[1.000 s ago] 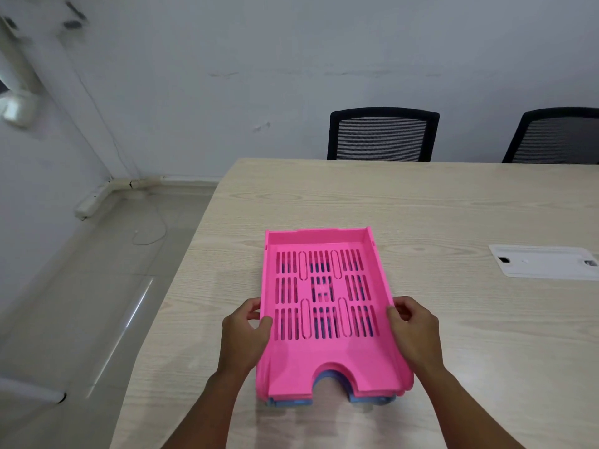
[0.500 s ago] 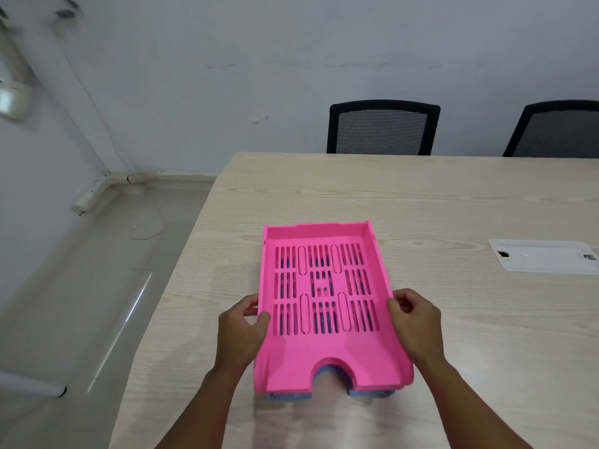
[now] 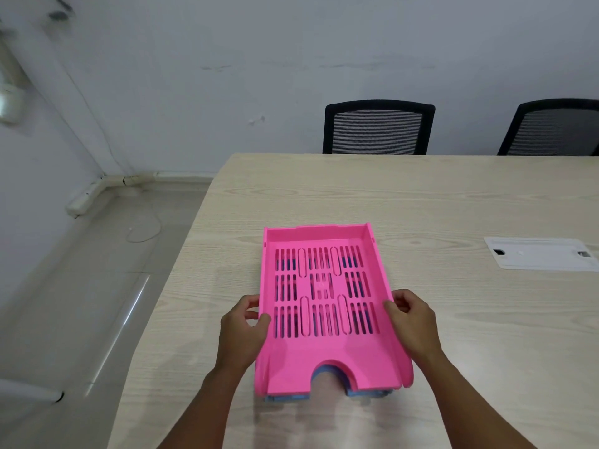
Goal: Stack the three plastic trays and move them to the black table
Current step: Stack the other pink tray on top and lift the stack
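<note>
A pink slotted plastic tray (image 3: 324, 358) lies on top of a stack near the front of the light wooden table (image 3: 421, 202). Under it a blue tray (image 3: 366, 393) shows along the front edge and through the slots; any further tray in the stack is hidden. My left hand (image 3: 243, 332) grips the stack's left side wall, thumb over the rim. On the opposite wall my right hand (image 3: 413, 322) holds the same way. The stack appears slightly raised at the front, with a shadow beneath. No black table is in view.
A white flat cable panel (image 3: 538, 254) is set into the table at the right. Two black mesh chairs (image 3: 377, 128) (image 3: 554, 129) stand at the table's far edge against the wall. Grey floor (image 3: 81, 286) with a loose cable lies to the left.
The hands keep their grip on the stack's sides. The view has tilted up a little, and the stack's front edge seems to have lifted slightly off the table.
</note>
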The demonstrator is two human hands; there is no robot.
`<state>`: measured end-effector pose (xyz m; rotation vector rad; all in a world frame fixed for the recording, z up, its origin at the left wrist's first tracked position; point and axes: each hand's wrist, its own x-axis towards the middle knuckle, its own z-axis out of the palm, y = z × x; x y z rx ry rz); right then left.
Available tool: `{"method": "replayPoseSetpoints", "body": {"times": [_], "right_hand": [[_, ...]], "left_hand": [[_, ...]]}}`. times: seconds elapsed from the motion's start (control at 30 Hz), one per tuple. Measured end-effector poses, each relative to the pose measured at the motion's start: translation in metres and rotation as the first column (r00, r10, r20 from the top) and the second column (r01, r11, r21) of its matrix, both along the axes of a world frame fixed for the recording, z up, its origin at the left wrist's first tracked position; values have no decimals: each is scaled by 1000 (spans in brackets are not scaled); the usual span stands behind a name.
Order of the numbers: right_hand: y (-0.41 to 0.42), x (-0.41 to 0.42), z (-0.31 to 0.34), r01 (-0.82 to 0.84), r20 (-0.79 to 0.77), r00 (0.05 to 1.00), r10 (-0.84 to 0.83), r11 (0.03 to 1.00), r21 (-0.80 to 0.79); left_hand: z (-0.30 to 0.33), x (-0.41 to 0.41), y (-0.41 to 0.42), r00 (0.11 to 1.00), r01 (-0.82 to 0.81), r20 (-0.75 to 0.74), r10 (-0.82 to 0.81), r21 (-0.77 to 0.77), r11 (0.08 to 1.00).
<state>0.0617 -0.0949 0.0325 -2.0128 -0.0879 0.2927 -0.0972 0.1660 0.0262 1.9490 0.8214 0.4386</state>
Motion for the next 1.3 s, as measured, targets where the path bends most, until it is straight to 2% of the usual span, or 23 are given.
{"method": "replayPoseSetpoints", "body": {"times": [0.1,0.2,0.3,0.37,0.5,0.73,1.1,1.3], "right_hand": [[2,5,-2,-23,-166,986,30,999,43],[4,10,-3,-10,-335,940,66,986,165],[7,14,-5,-10,-457,876,156,952,305],[8,17,-7,-19,-518,828,215,934,357],[9,25,-10,-21,-565,781,266,916,401],[18,41,-13,-2,-567,774,282,896,443],[20,46,-25,0,-594,762,258,918,397],[17,38,-23,-29,-595,742,310,901,433]], "left_hand": [[1,6,6,999,-47,-23,44,-166,985],[5,17,9,998,-50,-60,29,-398,916],[2,27,6,989,-33,-143,-43,-488,872],[0,31,5,986,-27,-151,-72,-570,821],[-3,36,10,984,55,-78,-161,-726,685],[-4,52,21,988,40,-71,-138,-746,664],[-11,52,25,989,14,-85,-118,-753,657],[-15,35,18,991,-22,-103,-87,-756,654]]}}
